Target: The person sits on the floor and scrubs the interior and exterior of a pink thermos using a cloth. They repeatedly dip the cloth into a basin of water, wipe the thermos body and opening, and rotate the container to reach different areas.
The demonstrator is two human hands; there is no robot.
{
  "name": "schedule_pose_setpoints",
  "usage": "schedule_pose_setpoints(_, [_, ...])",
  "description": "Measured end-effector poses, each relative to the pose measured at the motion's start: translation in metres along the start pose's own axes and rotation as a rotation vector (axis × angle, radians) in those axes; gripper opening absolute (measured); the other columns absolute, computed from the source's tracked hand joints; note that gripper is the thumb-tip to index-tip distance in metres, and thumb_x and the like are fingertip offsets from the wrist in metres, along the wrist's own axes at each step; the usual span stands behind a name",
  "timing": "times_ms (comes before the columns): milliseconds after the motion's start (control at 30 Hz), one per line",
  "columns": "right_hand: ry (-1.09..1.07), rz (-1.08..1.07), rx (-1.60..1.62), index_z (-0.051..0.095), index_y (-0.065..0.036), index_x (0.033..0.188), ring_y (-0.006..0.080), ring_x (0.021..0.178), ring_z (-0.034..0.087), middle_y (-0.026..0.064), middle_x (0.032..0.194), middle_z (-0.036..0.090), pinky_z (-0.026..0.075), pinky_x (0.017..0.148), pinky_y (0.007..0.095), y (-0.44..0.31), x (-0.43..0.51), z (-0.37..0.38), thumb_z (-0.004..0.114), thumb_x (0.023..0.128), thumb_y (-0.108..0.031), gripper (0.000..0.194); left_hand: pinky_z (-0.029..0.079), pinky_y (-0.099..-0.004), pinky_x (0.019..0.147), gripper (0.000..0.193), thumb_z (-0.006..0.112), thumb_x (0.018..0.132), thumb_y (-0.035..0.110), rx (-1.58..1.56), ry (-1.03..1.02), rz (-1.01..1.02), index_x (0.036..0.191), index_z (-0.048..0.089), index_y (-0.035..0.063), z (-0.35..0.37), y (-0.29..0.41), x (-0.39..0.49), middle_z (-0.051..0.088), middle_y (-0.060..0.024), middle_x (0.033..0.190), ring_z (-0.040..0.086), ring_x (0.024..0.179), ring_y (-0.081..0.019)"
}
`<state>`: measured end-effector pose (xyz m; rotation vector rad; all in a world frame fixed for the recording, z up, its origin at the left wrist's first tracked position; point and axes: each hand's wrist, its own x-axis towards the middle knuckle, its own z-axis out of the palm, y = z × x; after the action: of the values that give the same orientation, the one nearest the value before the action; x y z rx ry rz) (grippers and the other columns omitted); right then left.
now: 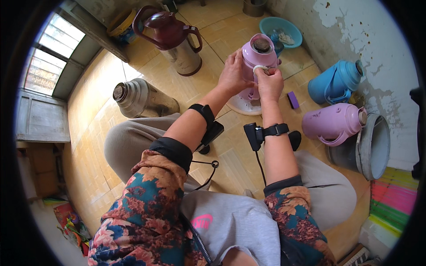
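Observation:
A pink thermos flask (260,58) with a cork stopper (261,45) stands before me on a round white surface (244,105) marked with dark specks. My left hand (234,73) grips the flask's left side, fingers spread along its body. Pinched in the fingers of my right hand (271,83) is a small white cloth (260,67), pressed against the flask just below its shoulder. Between my hands part of the flask's pink handle (254,94) shows; the rest is covered by them.
To the right lie a purple sponge (293,100), a blue thermos (329,83), a second pink thermos (332,122) and a metal bucket (376,146). A maroon-topped jug (181,55) and a worn metal thermos (146,98) are at left. Behind is a teal basin (297,28).

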<state>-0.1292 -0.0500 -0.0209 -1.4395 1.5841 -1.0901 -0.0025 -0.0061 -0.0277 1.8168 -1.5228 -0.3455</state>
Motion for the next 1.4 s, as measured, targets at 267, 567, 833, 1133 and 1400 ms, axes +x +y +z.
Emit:
schedule_pose_setpoints(267, [0.155,-0.319,-0.524,0.051,-0.001,0.11,0.0382,0.115,0.053,0.0193,0.117,0.055,0.046,0.095,0.0499,-0.016,-0.008,0.003,0.084,0.063,-0.042,0.07,0.038,-0.0428,0.113,0.119,0.092,0.056,0.033,-0.03,0.052,0.007,0.151,0.027,0.0045,0.002,-0.001,-0.002,0.039,-0.0197,0.148,0.039,0.137,-0.0382])
schedule_pose_setpoints(567, [-0.114,-0.408,0.109,0.045,-0.001,0.131,0.0374,0.119,0.05,0.021,0.131,0.05,0.041,0.104,0.0454,0.009,0.017,-0.007,0.09,0.061,-0.023,0.086,0.04,-0.0461,0.11,0.114,0.09,0.054,0.03,-0.062,0.088,0.056,0.148,0.032,0.0057,0.001,-0.005,-0.006,0.042,-0.0201,0.145,0.044,0.133,-0.041])
schedule_pose_setpoints(833, [0.285,-0.385,-0.309,0.038,-0.003,0.136,0.0415,0.126,0.042,0.0219,0.135,0.046,0.034,0.108,0.0534,-0.009,0.002,0.046,0.091,0.056,-0.025,0.099,0.04,-0.0471,0.109,0.109,0.089,0.056,0.032,-0.148,0.169,0.041,0.147,0.034,0.007,0.011,-0.014,-0.002,0.043,-0.0197,0.144,0.045,0.131,-0.0422])
schedule_pose_setpoints(1133, [-0.053,-0.512,0.067,0.047,-0.002,0.137,0.0386,0.123,0.045,0.0202,0.13,0.052,0.035,0.108,0.0493,0.013,0.017,0.002,0.087,0.061,-0.019,0.087,0.039,-0.047,0.109,0.109,0.088,0.053,0.03,-0.163,0.162,0.028,0.145,0.035,0.0066,0.013,-0.013,-0.009,0.045,-0.0192,0.142,0.045,0.129,-0.042])
schedule_pose_setpoints(1400, [0.302,-0.332,-0.26,0.045,0.005,0.13,0.0434,0.126,0.04,0.0265,0.13,0.048,0.033,0.109,0.0529,-0.017,0.007,0.053,0.088,0.061,-0.032,0.09,0.04,-0.0484,0.108,0.105,0.086,0.059,0.034,-0.176,0.209,0.05,0.146,0.035,0.0062,0.019,-0.019,-0.005,0.045,-0.0205,0.139,0.046,0.127,-0.0428])
